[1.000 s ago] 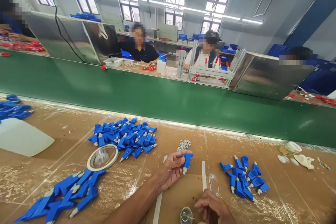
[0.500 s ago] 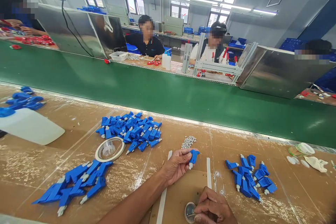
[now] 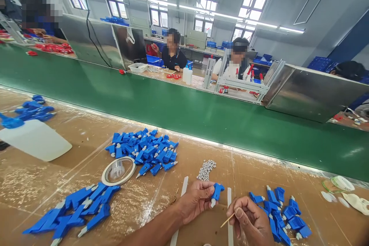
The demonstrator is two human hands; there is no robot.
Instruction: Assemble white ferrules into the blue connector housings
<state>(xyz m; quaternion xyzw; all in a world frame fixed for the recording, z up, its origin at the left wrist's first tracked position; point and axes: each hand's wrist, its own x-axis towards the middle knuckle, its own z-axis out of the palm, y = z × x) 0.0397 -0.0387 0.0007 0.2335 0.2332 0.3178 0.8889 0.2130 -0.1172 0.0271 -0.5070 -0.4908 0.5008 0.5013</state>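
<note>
My left hand (image 3: 196, 200) pinches a small blue plastic connector (image 3: 216, 192) by its body, white tip pointing down. My right hand (image 3: 250, 221) is closed on a thin wooden stick (image 3: 227, 220), whose tip points toward the connector from just below and right of it. Both hands hover over the tape-covered brown worktable (image 3: 325, 223). A small heap of tiny white parts (image 3: 205, 170) lies just beyond my left hand.
Piles of blue connectors lie at centre (image 3: 144, 150), lower left (image 3: 77, 209), right (image 3: 284, 215) and far left (image 3: 33, 108). A tape roll (image 3: 118, 170) and a white bottle (image 3: 34, 144) sit on the left. A green conveyor belt (image 3: 184, 111) runs behind the table, with other people seated beyond it.
My right hand rose from the small round dish at the table's near edge, now holding the stick up toward the connector. The left hand stayed on the connector; the camera shifted slightly.
</note>
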